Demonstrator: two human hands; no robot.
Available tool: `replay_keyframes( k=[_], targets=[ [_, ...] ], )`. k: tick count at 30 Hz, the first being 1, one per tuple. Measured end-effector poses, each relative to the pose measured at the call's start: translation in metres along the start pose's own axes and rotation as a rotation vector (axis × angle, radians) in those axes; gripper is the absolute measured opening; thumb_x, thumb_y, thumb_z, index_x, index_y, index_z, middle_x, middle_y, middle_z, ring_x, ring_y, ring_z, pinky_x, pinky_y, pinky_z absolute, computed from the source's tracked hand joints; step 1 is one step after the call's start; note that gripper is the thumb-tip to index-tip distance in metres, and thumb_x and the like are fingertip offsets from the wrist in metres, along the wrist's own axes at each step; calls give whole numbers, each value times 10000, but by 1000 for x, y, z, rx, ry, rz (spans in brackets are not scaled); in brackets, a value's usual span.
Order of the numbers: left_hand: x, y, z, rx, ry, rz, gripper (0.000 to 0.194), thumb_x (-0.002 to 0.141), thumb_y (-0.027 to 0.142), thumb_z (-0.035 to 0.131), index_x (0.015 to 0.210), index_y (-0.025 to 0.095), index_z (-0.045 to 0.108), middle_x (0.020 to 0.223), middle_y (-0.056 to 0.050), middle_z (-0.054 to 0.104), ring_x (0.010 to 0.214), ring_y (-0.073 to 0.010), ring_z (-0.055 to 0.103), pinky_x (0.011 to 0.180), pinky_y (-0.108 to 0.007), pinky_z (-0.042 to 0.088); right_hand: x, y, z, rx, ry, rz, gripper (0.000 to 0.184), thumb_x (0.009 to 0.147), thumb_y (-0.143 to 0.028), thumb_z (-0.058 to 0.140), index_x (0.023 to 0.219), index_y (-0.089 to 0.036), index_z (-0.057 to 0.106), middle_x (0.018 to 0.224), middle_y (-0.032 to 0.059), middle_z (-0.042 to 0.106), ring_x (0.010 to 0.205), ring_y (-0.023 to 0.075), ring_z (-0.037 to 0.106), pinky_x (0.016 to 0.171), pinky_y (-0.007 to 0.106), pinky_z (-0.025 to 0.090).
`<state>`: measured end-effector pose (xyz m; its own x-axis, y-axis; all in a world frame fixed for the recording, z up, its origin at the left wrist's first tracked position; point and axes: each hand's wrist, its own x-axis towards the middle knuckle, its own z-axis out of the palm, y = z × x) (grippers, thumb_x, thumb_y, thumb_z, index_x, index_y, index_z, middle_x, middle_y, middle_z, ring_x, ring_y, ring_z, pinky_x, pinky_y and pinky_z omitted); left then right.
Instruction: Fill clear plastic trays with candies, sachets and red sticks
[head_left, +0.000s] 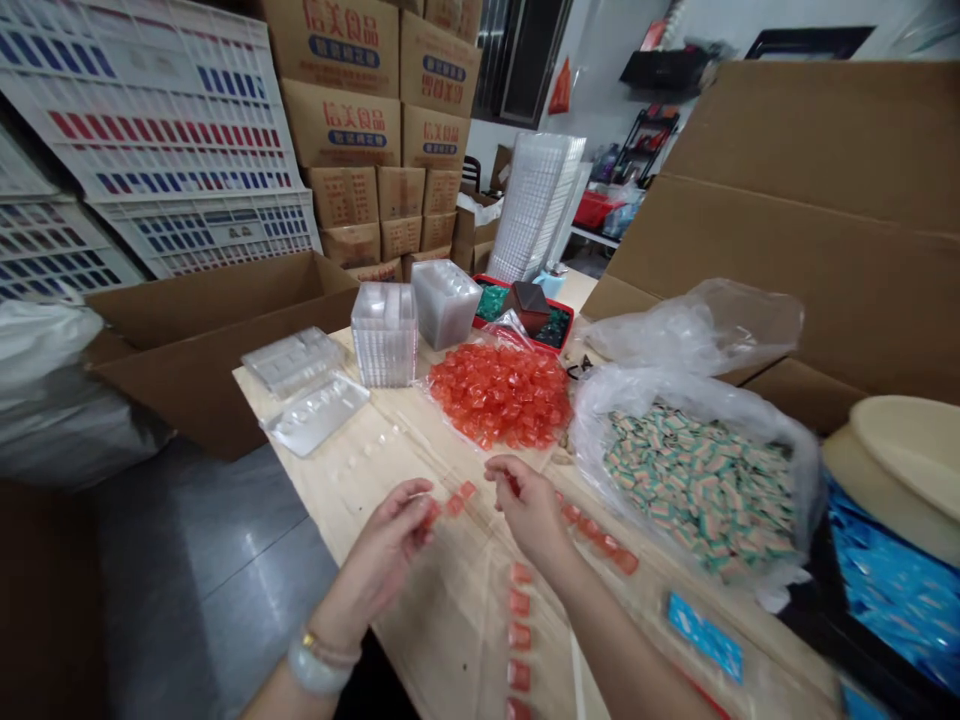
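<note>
My left hand [397, 535] is over the wooden table, thumb and fingers closed on a small red square piece [431, 512] that looks plastic-wrapped. To its right, my right hand [531, 505] has its fingers curled together, with a bit of red showing between them. Two or so loose red pieces [460, 498] lie between the hands. One row of red pieces [519, 635] runs towards me, and another row [600, 535] slants right beneath my right forearm. Beyond the hands sits a large heap of the same red pieces [499, 390] on clear plastic.
Clear plastic trays [319, 412] lie at the table's left edge, near stacked clear containers [385, 335]. On the right is a plastic bag of green-and-beige packets [705, 480]. A blue packet [705, 635] lies near front right. Open cartons [225, 330] flank the table.
</note>
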<state>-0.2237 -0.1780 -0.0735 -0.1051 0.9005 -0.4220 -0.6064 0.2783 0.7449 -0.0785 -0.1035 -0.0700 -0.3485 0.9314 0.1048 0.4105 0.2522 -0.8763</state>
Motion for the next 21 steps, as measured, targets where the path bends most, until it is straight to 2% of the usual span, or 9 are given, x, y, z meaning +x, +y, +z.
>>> replay_keyframes(
  k=[1, 3, 5, 7, 9, 12, 14, 17, 21],
  targets=[
    [-4, -1, -8, -42, 61, -21, 319, 640, 273, 660, 902, 184, 502, 637, 44, 533, 546, -49, 482, 524, -162, 353, -7, -3, 5, -14, -62, -61, 214, 784, -171, 395, 907, -193, 567, 770, 23, 578, 664, 125, 544, 578, 241, 438],
    [-10, -3, -20, -62, 95, -83, 321, 633, 240, 666, 909, 175, 515, 663, 27, 566, 557, -53, 505, 533, -164, 371, -20, -9, 15, -78, -248, -178, 246, 783, -154, 437, 979, -216, 571, 837, 29, 583, 760, 134, 548, 674, 259, 437],
    [-12, -7, -27, -29, 49, -141, 336, 635, 211, 661, 940, 154, 529, 722, -7, 600, 584, -64, 530, 556, -176, 391, -30, -14, 25, -177, -386, -231, 241, 765, -141, 495, 977, -224, 576, 871, 29, 579, 811, 139, 539, 728, 264, 421],
    [-12, -10, -30, 58, 0, -139, 360, 663, 220, 630, 996, 138, 519, 766, -33, 609, 607, -85, 546, 581, -204, 412, -34, -14, 30, -279, -418, -231, 199, 762, -132, 508, 933, -207, 577, 861, 28, 580, 811, 137, 535, 731, 255, 412],
    [-11, -14, -34, 280, 30, -4, 350, 707, 236, 564, 1036, 136, 501, 804, -45, 600, 624, -110, 548, 594, -244, 427, -31, -10, 31, -400, -409, -224, 151, 778, -142, 491, 902, -185, 566, 849, 31, 579, 801, 136, 536, 714, 243, 408],
    [-7, -20, -39, 873, 93, 370, 277, 715, 178, 498, 988, 163, 541, 900, -58, 576, 778, -167, 530, 705, -322, 417, -18, -2, 31, -691, -436, -240, 121, 793, -177, 478, 887, -176, 555, 869, 40, 570, 760, 139, 548, 643, 231, 404],
    [-5, -24, -40, 1228, 62, 517, 207, 706, 133, 486, 884, 177, 582, 899, -53, 574, 860, -192, 495, 773, -352, 379, -9, 2, 32, -896, -517, -295, 111, 796, -187, 478, 871, -188, 559, 864, 38, 567, 725, 136, 555, 596, 222, 392],
    [-4, -29, -38, 1460, 14, 530, 170, 731, 112, 459, 821, 179, 588, 846, -43, 577, 862, -194, 481, 772, -349, 362, 2, 2, 38, -1064, -648, -444, 120, 806, -169, 456, 832, -189, 571, 825, 38, 571, 686, 134, 555, 564, 221, 379],
    [-4, -29, -38, 1501, 7, 502, 154, 741, 123, 464, 833, 170, 578, 862, -51, 572, 874, -197, 480, 782, -351, 360, 13, -6, 38, -1107, -782, -590, 133, 793, -146, 465, 782, -155, 597, 802, 60, 578, 678, 158, 557, 578, 254, 392]
  ],
)
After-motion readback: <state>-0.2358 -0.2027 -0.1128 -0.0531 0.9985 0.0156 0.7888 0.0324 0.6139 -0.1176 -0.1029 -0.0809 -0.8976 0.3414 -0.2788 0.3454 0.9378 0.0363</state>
